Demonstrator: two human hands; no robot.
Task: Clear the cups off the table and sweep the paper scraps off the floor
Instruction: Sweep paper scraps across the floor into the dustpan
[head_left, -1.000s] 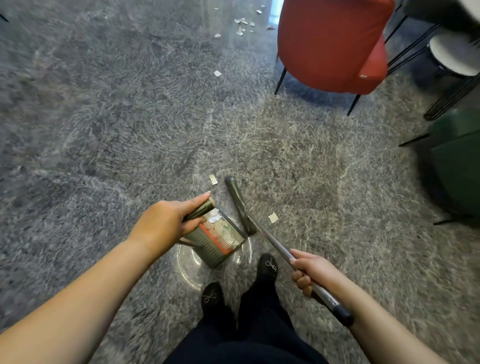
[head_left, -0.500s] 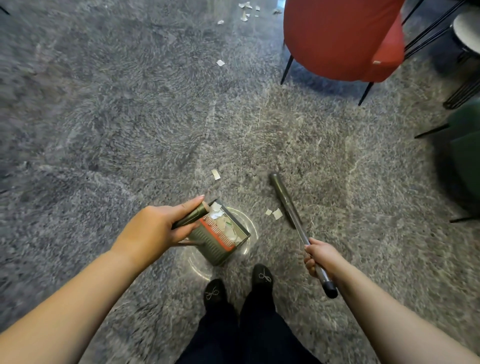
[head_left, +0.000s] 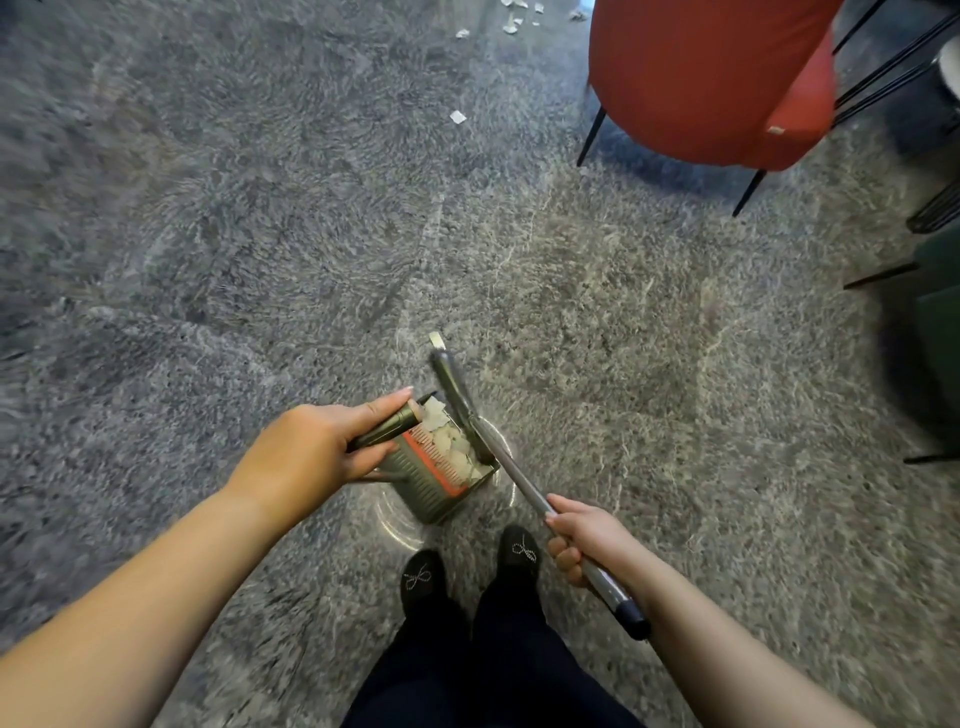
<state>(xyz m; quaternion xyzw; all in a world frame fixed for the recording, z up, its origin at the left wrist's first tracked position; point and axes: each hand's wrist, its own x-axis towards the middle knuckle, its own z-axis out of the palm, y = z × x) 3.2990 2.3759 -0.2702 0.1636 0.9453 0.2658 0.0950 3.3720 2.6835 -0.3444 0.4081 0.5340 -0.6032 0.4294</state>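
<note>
Two hands share the sweeping: the left hand (head_left: 317, 452) is curled round the dustpan (head_left: 441, 467) handle, holding the pan tilted with its mouth to the right, and the right hand (head_left: 582, 545) is clenched on the metal broom (head_left: 467, 410) handle, its head lying against the pan's open edge. Paper scraps (head_left: 452, 447) are heaped inside the pan; one scrap (head_left: 436, 340) lies just beyond the far tip of the broom, another scrap (head_left: 457, 117) sits farther off, and more are near the red chair (head_left: 711, 78). To do this well, I would press the pan's lip flat to the floor, draw the broom in short low strokes toward it, and keep the pan tipped back so nothing spills.
</note>
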